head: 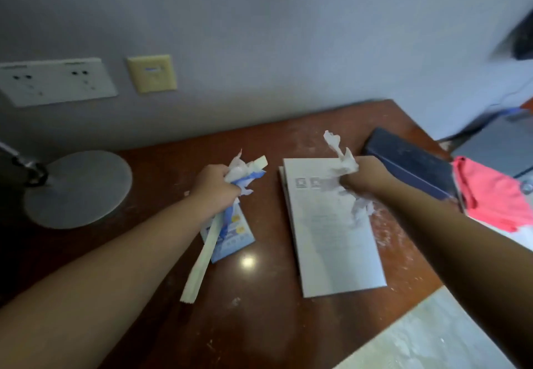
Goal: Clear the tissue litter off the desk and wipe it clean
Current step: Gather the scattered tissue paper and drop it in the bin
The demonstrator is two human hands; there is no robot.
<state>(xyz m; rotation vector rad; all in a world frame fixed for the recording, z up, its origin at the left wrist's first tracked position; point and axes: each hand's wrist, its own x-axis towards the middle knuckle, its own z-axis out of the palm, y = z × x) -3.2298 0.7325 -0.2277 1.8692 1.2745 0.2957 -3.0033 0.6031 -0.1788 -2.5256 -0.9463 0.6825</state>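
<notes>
My left hand grips a bunch of litter above the brown desk: crumpled white tissue, a blue and white packet and a long pale paper strip that hangs down from my fist. My right hand grips crumpled white tissue, with one end sticking up and another torn end hanging below the fist. Small white scraps and dust lie on the desk at the right.
A grey booklet lies on the desk under my right hand. Behind it sits a dark blue box, and a red cloth lies at the right edge. A round grey lamp base stands at the left. Wall sockets are behind.
</notes>
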